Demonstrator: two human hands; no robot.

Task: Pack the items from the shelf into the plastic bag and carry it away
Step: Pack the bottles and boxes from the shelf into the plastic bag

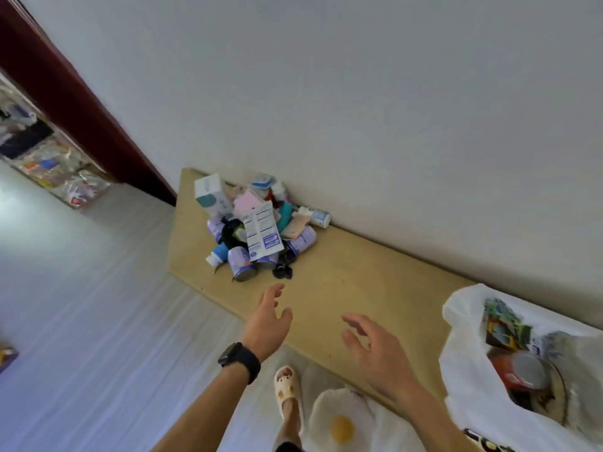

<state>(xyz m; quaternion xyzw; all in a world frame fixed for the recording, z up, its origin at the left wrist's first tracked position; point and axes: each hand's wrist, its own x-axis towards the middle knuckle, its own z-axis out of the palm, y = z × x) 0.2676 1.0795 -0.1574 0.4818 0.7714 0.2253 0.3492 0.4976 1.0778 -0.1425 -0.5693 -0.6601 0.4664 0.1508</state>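
Tan board forms the shelf, which runs along the white wall from far left to near right.

1. Bag. The white plastic bag stands on the near right end of the shelf, mouth open. It already holds a red can and a colourful packet.
2. Items to pack. The pile sits at the far left end of the shelf against the wall, well apart from the bag. It includes a white and teal box, purple cans, a printed leaflet and a black cord.
3. Hands. The left hand, which wears a black watch, and the right hand are both empty. Their fingers are spread and they reach over the shelf toward the pile without touching it.

Recommended procedure, as a judgement: cup both hands around the near edge of the pile and gather it in batches. The round cans are likely to roll off the front edge, so block that side first. Take the loose leaflet and the cord with firmer items so they do not slip free. Alternatively, bring the bag close to the pile to shorten each transfer.

Markings: the leaflet carries blue print and the bag shows black letters at its near edge. Both are too blurred to read, and no brand can be made out.
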